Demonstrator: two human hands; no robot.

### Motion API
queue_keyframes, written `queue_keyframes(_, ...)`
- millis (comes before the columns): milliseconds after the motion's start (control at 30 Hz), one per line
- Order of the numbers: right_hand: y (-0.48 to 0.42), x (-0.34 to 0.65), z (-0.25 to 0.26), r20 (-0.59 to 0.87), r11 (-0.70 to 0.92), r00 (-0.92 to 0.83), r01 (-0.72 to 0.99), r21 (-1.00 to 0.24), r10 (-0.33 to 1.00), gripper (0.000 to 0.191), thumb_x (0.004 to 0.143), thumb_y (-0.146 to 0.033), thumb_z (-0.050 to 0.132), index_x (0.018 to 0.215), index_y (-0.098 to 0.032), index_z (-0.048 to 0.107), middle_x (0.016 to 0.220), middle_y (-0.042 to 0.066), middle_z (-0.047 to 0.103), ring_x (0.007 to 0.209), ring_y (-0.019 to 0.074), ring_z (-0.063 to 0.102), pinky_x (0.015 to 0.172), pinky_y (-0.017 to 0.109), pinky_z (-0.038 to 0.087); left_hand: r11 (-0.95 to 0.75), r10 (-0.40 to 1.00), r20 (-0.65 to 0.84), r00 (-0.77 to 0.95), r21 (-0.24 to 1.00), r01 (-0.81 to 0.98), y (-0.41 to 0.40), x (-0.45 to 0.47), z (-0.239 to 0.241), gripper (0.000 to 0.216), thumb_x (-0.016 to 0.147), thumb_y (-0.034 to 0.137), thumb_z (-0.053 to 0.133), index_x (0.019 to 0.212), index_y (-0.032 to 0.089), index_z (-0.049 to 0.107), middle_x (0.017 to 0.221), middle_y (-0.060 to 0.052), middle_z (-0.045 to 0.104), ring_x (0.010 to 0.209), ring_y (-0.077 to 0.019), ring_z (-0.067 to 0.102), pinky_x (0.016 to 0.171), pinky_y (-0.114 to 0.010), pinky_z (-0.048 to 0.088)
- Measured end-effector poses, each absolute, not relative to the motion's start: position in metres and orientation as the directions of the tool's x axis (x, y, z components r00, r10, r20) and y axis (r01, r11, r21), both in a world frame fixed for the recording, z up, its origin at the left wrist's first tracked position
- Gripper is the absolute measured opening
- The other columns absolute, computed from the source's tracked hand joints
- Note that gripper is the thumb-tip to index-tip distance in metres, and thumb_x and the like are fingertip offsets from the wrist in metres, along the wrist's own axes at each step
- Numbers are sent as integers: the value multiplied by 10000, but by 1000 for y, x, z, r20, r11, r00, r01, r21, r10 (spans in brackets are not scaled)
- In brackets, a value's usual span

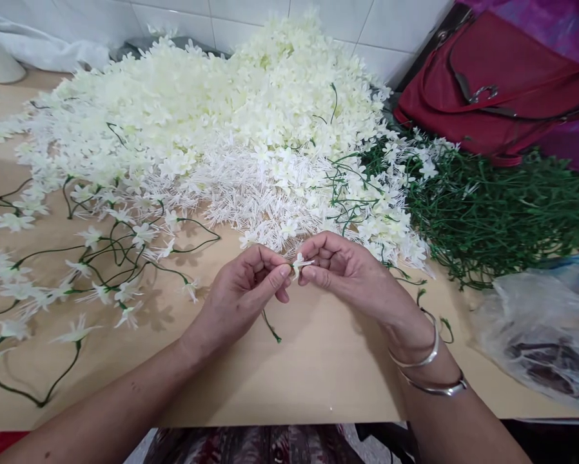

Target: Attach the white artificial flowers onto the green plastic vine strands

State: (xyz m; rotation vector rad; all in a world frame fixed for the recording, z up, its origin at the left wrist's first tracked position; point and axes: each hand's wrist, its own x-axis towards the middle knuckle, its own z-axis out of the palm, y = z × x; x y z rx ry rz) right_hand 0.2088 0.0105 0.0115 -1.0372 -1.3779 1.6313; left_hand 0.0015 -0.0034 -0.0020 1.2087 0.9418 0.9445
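Observation:
A small white artificial flower [298, 263] is held between my two hands above the front of the table. My left hand [251, 287] pinches its base between thumb and forefinger, and a green stem [271, 327] hangs down below those fingers. From the other side, the thumb and forefinger of my right hand [350, 267] close on the flower's petals and white stamens. Just behind my hands lies a heap of loose white stamens [251, 187]. Beyond it rises a big pile of pale artificial petals [197, 96].
Flowers on green stems [129, 251] are spread over the table [328, 361] at left. At right lies a heap of green stems [502, 212], with a red handbag [507, 84] behind it and a clear plastic bag [545, 328] in front. A tiled wall [251, 13] bounds the back.

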Motion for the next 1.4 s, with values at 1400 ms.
queue_keyframes(1400, 25, 218, -5, 330, 185, 70, 710, -679, 941, 68, 945, -219, 661, 969, -200, 722, 853, 30, 660, 723, 179, 572, 708, 349, 457, -28, 842, -42, 538, 992, 120, -15, 0, -7, 160, 1044, 269, 518, 1161, 234, 622, 618, 59, 584, 541, -114, 586, 579, -218, 477)
